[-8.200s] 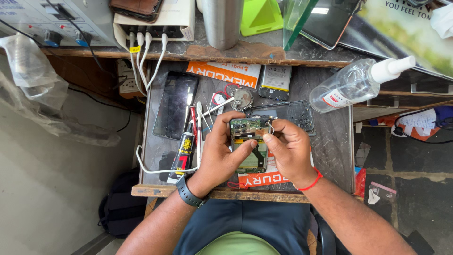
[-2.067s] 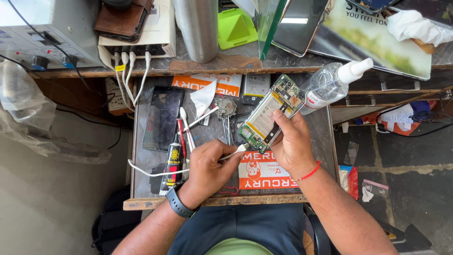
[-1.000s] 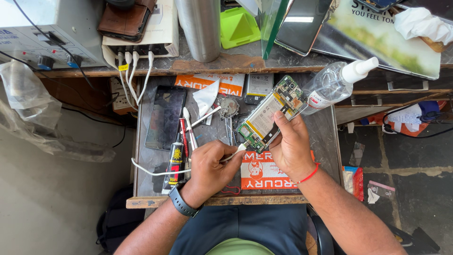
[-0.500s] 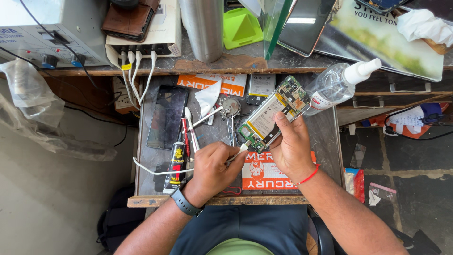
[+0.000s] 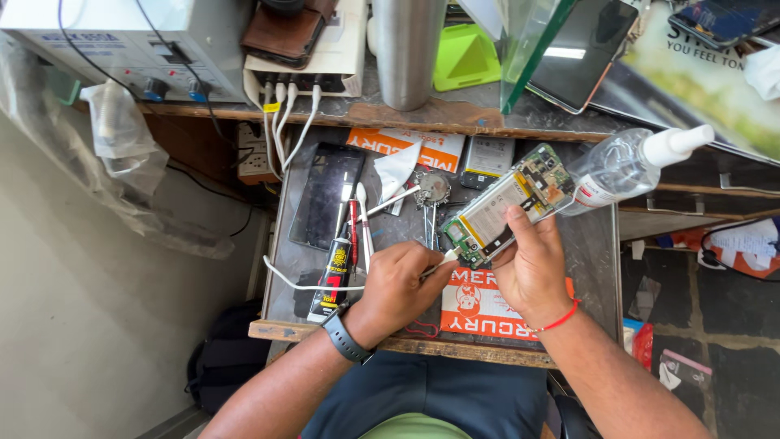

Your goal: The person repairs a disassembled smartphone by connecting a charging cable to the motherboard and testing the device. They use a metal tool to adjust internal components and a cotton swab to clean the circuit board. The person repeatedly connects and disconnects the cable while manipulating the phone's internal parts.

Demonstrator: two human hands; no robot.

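Our right hand (image 5: 530, 268) grips the opened phone (image 5: 510, 206), tilted above the worktable (image 5: 597, 244). Our left hand (image 5: 398, 284) pinches a thin tool (image 5: 443, 260) against the phone's near left corner.

- A clear spray bottle (image 5: 621, 167) with a white nozzle lies on its side at the table's right edge.
- A dark phone screen (image 5: 325, 195) lies flat on the table (image 5: 593, 244).
- A steel cylinder (image 5: 406, 49) and a green stand (image 5: 465, 57) sit on the shelf (image 5: 455, 120).
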